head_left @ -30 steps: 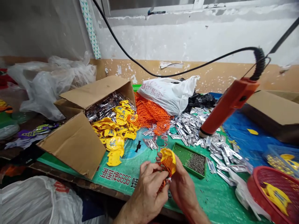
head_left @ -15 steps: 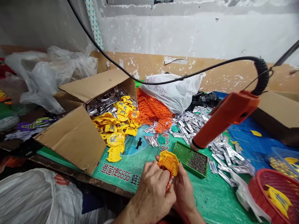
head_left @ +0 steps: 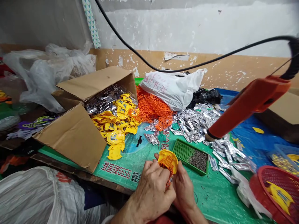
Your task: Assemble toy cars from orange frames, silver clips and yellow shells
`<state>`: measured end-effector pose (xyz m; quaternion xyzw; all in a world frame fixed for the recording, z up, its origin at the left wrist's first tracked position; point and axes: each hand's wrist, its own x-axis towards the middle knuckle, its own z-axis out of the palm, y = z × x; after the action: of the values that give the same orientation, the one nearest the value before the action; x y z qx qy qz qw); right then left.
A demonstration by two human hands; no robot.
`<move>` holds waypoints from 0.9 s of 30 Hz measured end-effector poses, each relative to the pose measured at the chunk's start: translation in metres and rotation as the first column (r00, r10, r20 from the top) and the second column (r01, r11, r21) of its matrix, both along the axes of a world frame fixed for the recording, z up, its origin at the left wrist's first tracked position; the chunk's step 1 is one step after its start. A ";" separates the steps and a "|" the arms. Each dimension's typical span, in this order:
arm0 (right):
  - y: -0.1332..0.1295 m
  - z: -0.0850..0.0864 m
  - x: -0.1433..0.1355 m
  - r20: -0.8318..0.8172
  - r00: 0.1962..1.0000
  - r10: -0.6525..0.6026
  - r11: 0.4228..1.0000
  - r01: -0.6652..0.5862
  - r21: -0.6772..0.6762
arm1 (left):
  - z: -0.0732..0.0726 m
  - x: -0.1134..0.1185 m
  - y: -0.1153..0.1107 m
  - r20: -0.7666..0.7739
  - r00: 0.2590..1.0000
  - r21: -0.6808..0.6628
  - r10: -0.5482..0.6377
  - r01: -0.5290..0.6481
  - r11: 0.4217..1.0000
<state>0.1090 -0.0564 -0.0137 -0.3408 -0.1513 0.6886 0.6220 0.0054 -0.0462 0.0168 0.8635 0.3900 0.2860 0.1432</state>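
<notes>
Both hands meet at the table's front edge around a yellow plastic piece [head_left: 168, 159] with orange netting-like parts beneath it. My left hand [head_left: 154, 186] is closed over its left and near side, back of the hand upward. On the right side, my right hand [head_left: 185, 188] curls round the same piece. Their fingers hide much of the lower part. Just beyond lies a green tray [head_left: 183, 151] holding small dark screws at its right end. An orange electric screwdriver [head_left: 247, 107] hangs tilted from a black cable over the silvery pieces [head_left: 192, 126].
An open cardboard box [head_left: 72, 137] on the left spills yellow pieces [head_left: 116, 137]. Orange netting [head_left: 153, 104] and a white bag [head_left: 173, 88] lie at the back. A red basket [head_left: 259, 186] stands at the right, and a blue sheet [head_left: 247, 133] is behind it.
The hanging screwdriver has swung to the right and slightly up, away from above the green tray. Both hands stay around the yellow piece, almost unmoved.
</notes>
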 end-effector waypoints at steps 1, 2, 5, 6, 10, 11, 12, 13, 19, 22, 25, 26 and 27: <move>0.000 0.000 0.000 -0.024 1.000 -0.003 1.000 0.002 -0.009 | 0.000 0.000 0.000 0.007 1.000 -0.003 0.006 -0.006 1.000; -0.001 0.000 0.000 -0.045 0.999 -0.003 1.000 0.003 -0.013 | -0.001 0.001 0.000 0.014 1.000 -0.006 0.014 -0.014 1.000; -0.001 -0.002 -0.001 -0.090 0.996 -0.005 1.000 0.005 -0.005 | -0.002 0.002 -0.001 0.031 0.999 -0.011 0.030 -0.030 0.999; -0.001 -0.003 -0.001 -0.095 0.995 -0.006 1.000 0.006 -0.002 | -0.002 0.002 -0.001 0.033 0.999 -0.012 0.031 -0.030 0.999; 0.000 -0.008 -0.001 -0.074 0.997 -0.022 1.000 0.023 0.018 | 0.000 0.002 -0.002 0.049 0.997 -0.008 0.055 -0.054 0.998; 0.000 -0.009 -0.001 -0.064 0.998 -0.024 0.999 0.026 0.025 | 0.000 0.002 -0.001 0.053 0.997 -0.006 0.058 -0.058 0.998; 0.000 -0.010 -0.001 -0.055 0.998 -0.025 0.999 0.026 0.031 | 0.000 0.002 -0.001 0.055 0.997 -0.004 0.058 -0.058 0.998; 0.000 -0.011 0.000 -0.046 0.999 -0.024 0.999 0.025 0.034 | 0.000 0.002 -0.001 0.056 0.997 -0.005 0.056 -0.055 0.998; -0.001 -0.010 -0.001 -0.037 0.999 -0.025 0.999 0.026 0.034 | -0.003 0.002 0.001 0.045 0.998 -0.019 0.048 -0.047 0.999; -0.001 -0.010 -0.003 -0.051 0.998 -0.040 0.999 0.041 0.025 | -0.005 0.002 0.001 0.044 0.998 -0.026 0.037 -0.036 0.999; -0.001 -0.012 -0.004 -0.053 0.997 -0.052 0.999 0.052 0.011 | -0.006 0.003 0.001 0.067 0.997 -0.030 0.033 -0.031 0.999; -0.001 -0.013 -0.004 -0.053 0.997 -0.055 0.998 0.055 0.005 | -0.005 0.003 0.001 0.082 0.996 -0.041 0.040 -0.036 0.999; -0.002 -0.013 -0.005 -0.052 0.997 -0.061 0.998 0.061 0.000 | -0.005 0.003 0.001 0.099 0.994 -0.059 0.051 -0.045 0.997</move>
<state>0.1045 -0.0581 -0.0270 -0.3266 -0.1250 0.6778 0.6467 0.0083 -0.0456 0.0115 0.8339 0.4110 0.3214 0.1802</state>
